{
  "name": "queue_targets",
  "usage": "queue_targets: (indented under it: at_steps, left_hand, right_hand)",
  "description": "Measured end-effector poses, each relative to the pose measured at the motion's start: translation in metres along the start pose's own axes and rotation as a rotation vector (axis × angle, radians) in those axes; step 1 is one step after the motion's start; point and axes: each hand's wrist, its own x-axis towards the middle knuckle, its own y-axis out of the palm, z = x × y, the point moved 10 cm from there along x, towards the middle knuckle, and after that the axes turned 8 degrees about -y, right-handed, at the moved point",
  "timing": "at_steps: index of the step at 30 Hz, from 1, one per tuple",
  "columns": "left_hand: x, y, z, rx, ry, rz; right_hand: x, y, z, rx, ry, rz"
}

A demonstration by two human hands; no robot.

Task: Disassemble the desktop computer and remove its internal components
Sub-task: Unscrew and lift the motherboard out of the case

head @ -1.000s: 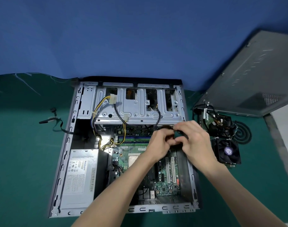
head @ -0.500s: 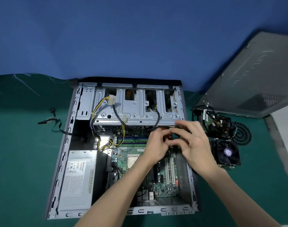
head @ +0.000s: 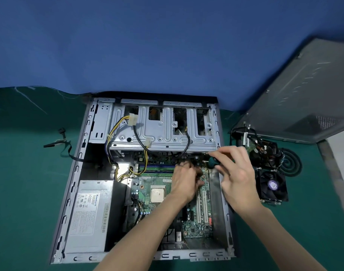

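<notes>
**Hands work inside opened desktop computer**

A desktop computer (head: pixel 79 192) lies on its side on a green bench (head: pixel 20 192), its open face up, in front of a blue backdrop (head: pixel 167 45). The person's right hand (head: pixel 235 173) grips the dark green handle of a screwdriver (head: pixel 213 163), held over the upper right corner of the motherboard (head: pixel 157 182), just below the metal drive cage (head: pixel 163 132). The left hand (head: pixel 184 180) is just beside it, low over the board with its fingers curled downward; they are blurred, and whether they hold anything cannot be told.

Inside the case, a grey power supply (head: pixel 89 212) fills the lower left corner, with yellow and black wires (head: pixel 116 126) running from it up across the cage. The bare processor (head: pixel 157 195) sits mid-board, memory sticks (head: pixel 157 167) above it and white expansion slots (head: pixel 201 206) to its right.

On the bench to the right of the case lie a black cooling fan (head: pixel 272 185), a second cooler tangled in cables (head: pixel 263 151) and a coiled black cord (head: pixel 292 163). The grey side panel (head: pixel 304 94) leans behind them. A loose flat cable (head: pixel 63 145) trails off the left side of the case.
</notes>
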Motion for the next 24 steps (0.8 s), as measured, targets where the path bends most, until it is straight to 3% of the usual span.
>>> queue_targets:
  at_steps: [7, 11, 24]
  left_hand:
    - [0.006, 0.011, -0.012, 0.241, 0.019, -0.084]
    - [0.007, 0.013, -0.021, 0.255, 0.062, -0.109]
    - [0.017, 0.037, -0.026, 0.510, 0.200, 0.078]
  right_hand:
    - [0.008, -0.013, 0.003, 0.014, 0.012, -0.101]
    - [0.006, -0.013, 0.001, 0.017, 0.025, -0.137]
    - [-0.004, -0.015, -0.003, 0.034, 0.078, -0.217]
